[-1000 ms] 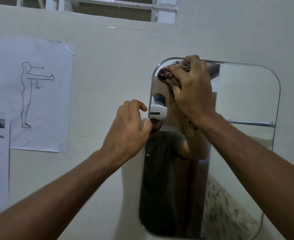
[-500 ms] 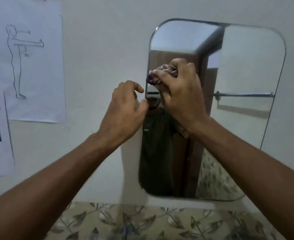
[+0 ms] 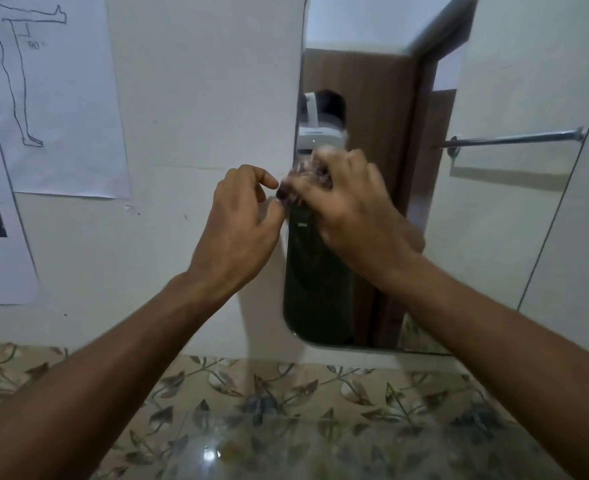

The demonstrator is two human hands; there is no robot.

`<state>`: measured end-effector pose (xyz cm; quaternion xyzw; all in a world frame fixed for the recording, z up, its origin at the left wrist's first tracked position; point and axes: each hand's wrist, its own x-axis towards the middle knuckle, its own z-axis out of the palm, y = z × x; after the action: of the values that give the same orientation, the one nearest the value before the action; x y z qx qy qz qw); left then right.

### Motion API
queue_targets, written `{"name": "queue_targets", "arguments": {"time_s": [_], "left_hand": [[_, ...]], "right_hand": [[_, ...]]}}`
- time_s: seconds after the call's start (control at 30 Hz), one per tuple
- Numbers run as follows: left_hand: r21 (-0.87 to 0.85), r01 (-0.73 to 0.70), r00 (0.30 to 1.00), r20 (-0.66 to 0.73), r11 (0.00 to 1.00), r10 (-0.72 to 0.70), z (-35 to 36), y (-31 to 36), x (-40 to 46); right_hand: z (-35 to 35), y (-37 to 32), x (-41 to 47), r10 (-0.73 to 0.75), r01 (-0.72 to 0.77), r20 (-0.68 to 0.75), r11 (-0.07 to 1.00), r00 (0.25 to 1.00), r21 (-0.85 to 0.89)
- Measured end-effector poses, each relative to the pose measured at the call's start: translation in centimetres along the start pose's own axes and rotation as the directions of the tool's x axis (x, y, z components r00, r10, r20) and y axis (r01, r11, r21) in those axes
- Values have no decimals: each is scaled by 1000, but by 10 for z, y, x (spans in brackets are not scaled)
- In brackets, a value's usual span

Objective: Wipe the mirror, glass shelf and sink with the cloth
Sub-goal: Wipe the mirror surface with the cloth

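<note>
Your right hand (image 3: 345, 202) bunches the soft cloth (image 3: 306, 174) against the mirror (image 3: 493, 237) — keep it wadded; left hand (image 3: 241, 223) loosely curled, empty — the glass is fragile.

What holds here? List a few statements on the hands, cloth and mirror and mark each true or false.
1. The right hand grips the cloth against the mirror. True.
2. The cloth is at the mirror's right edge. False: it is at the left edge.
3. The left hand holds a second cloth. False: it holds nothing, fingers loosely curled beside the mirror's left edge.
4. Paper sheets hang on the wall left of the mirror. True.
5. A towel rail shows as a reflection in the mirror. True.
</note>
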<state>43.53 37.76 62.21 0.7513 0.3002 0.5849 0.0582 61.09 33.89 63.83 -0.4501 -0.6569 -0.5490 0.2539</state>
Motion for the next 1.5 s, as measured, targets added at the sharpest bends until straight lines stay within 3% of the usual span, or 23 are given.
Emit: {"name": "queue_targets", "arguments": {"time_s": [0.1, 0.2, 0.33, 0.4, 0.63, 0.77, 0.87, 1.07, 1.13, 1.23, 1.4, 1.5], "left_hand": [[-17, -2, 999, 43, 1000, 3, 6, -8, -15], [-31, 3, 997, 78, 1000, -1, 10, -14, -23], [2, -13, 998, 58, 1000, 13, 9, -12, -22], [8, 2, 1000, 31, 1000, -2, 10, -10, -24], [24, 5, 993, 114, 1000, -7, 18, -20, -67], [28, 20, 981, 190, 999, -25, 25, -21, -80], [-1, 31, 986, 166, 1000, -30, 29, -17, -80], [38, -32, 974, 225, 999, 23, 31, -17, -93], [43, -41, 970, 239, 998, 30, 33, -17, -96], [40, -40, 970, 240, 998, 30, 39, -16, -103], [128, -208, 938, 307, 970, 161, 55, -6, -120], [108, -213, 915, 372, 971, 159, 65, -3, -123]], "right_hand": [[11, -23, -41, -122, 119, 79, 992, 989, 37], [10, -17, -44, -202, 203, 72, 979, 977, -2], [5, 1, -16, 0, -2, -33, 998, 999, -63], [8, -7, -22, 14, -16, -20, 997, 1000, -74], [24, -60, -115, -241, 226, 181, 969, 953, 97], [18, -46, -97, -83, 78, 74, 995, 994, 61], [19, -42, -87, 20, -21, 21, 999, 1000, 44], [26, -62, -151, -229, 202, 180, 967, 957, 153], [22, -54, -153, -150, 132, 140, 983, 979, 128], [20, -52, -155, 124, -125, 17, 988, 992, 96], [27, -75, -196, -18, 10, 81, 994, 997, 106], [21, -69, -206, 105, -113, 79, 989, 991, 97]]}}
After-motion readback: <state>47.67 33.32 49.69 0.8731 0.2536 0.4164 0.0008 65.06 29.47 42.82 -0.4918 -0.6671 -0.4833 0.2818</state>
